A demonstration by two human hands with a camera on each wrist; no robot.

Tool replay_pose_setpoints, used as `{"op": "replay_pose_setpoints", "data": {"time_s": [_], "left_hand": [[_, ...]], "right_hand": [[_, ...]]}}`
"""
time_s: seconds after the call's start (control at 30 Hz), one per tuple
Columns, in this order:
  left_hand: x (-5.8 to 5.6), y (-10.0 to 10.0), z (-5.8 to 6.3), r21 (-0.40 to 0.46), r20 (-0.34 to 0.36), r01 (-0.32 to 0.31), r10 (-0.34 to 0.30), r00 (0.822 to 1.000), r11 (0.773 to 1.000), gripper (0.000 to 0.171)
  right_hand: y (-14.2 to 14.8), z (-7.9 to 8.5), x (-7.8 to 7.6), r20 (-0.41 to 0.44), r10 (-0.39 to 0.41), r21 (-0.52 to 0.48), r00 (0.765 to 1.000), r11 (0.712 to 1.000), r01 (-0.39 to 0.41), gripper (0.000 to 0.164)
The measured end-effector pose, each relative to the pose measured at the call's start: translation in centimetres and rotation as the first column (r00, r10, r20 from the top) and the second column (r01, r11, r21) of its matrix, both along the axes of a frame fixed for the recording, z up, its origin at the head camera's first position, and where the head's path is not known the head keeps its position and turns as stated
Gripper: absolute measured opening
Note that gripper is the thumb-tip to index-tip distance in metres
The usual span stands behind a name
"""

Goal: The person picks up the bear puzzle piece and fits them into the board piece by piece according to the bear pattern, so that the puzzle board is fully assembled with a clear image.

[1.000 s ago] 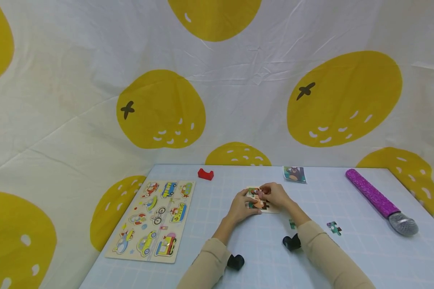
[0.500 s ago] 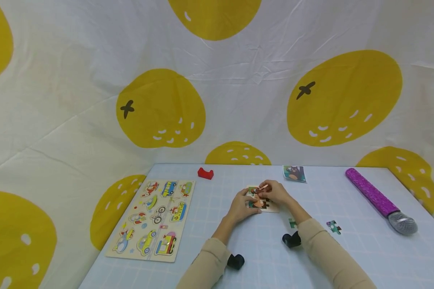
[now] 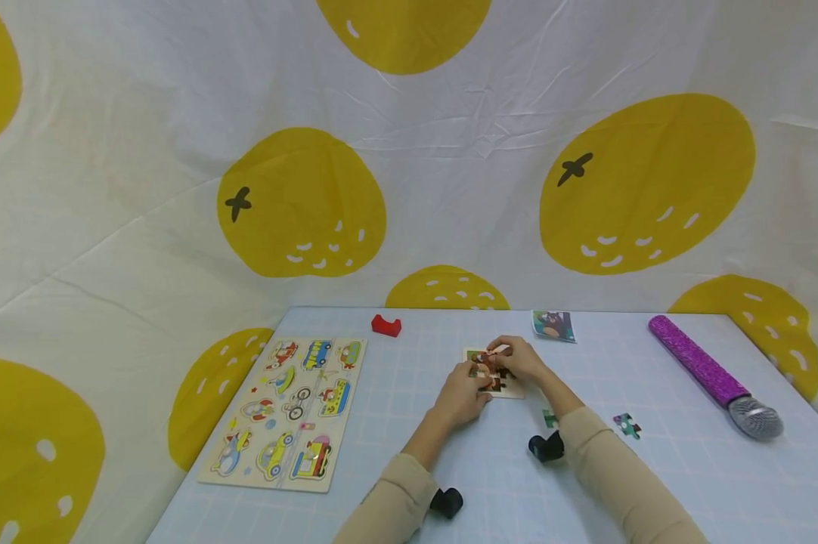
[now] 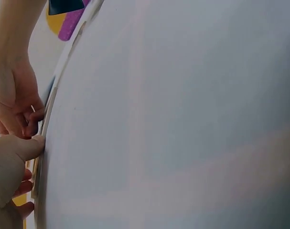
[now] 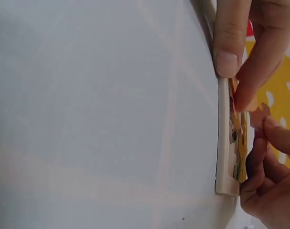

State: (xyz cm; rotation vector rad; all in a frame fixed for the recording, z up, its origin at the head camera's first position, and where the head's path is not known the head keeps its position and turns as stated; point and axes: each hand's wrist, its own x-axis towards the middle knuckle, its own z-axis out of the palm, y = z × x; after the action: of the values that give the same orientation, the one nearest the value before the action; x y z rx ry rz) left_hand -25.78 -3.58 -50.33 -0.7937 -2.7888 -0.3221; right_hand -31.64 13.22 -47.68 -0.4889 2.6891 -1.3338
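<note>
My left hand [image 3: 460, 397] is at the front left of a small jigsaw board [image 3: 515, 391]. Its thumb [image 5: 227, 64] sits at the board's near edge, and the index finger reaches over onto the pieces lying inside. Opposite it, my right hand [image 3: 521, 359] pinches a brownish jigsaw piece [image 5: 259, 117] between thumb and finger, just above the board. In the left wrist view both hands meet at the edge-on board, whose picture is hidden there. Two loose green jigsaw pieces lie nearby: one [image 3: 549, 418] beside the right forearm, one [image 3: 628, 425] farther right.
A wooden vehicle puzzle [image 3: 288, 428] lies at the left. Near the back edge are a red notched block [image 3: 385, 326] and a bear picture card [image 3: 553, 326]. A purple glitter microphone [image 3: 701, 363] rests on the right. A fruit-print cloth [image 3: 450, 227] hangs behind the table.
My left hand has shifted slightly right, farther over the board's front edge. My right hand, with the piece, has edged a little away from me.
</note>
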Motion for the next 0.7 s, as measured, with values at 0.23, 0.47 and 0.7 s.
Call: {"op": "replay_pose_setpoints", "data": {"time_s": [0.23, 0.47, 0.7], "left_hand": [[0.52, 0.18, 0.33, -0.029, -0.002, -0.033, 0.032, 0.999, 0.999, 0.029], [0.86, 0.16, 0.38, -0.013, -0.05, -0.04, 0.04, 0.998, 0.999, 0.032], [0.71, 0.2, 0.15, -0.03, -0.059, -0.052, 0.05, 0.997, 0.998, 0.034]], "right_hand": [[-0.06, -0.06, -0.02, -0.005, 0.019, 0.032, 1.0, 0.999, -0.018, 0.017], [-0.14, -0.17, -0.12, 0.017, -0.024, 0.051, 1.0, 0.998, 0.023, 0.016], [-0.59, -0.13, -0.08, -0.012, -0.033, 0.073, 0.999, 0.997, 0.034, 0.017]]}}
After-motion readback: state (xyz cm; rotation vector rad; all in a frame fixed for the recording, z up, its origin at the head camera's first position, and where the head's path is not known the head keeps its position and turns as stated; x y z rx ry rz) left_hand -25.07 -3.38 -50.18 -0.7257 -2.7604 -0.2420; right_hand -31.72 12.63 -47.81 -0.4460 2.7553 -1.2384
